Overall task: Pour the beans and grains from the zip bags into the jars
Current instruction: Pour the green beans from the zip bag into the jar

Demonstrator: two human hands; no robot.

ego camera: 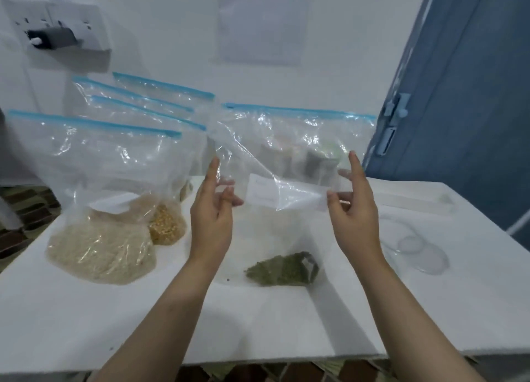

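Note:
Both hands hold up a clear zip bag (286, 140) with a blue zip strip and a white label. My left hand (213, 209) pinches its left side and my right hand (354, 206) pinches its right side. The bag's bottom rests on the white table (286, 324) and holds a small heap of green beans (282, 268). Through the plastic I see two blurred jars (304, 156) standing at the back. A bag of pale rice (100, 249) and a bag of yellow grains (166, 228) stand at the left.
Several more zip bags (143, 100) lean against the white wall behind the rice. Clear round lids (413, 245) lie on the table at the right, with a white strip (415, 202) behind them. A blue door (459, 123) stands at the right. The table's front edge is near my forearms.

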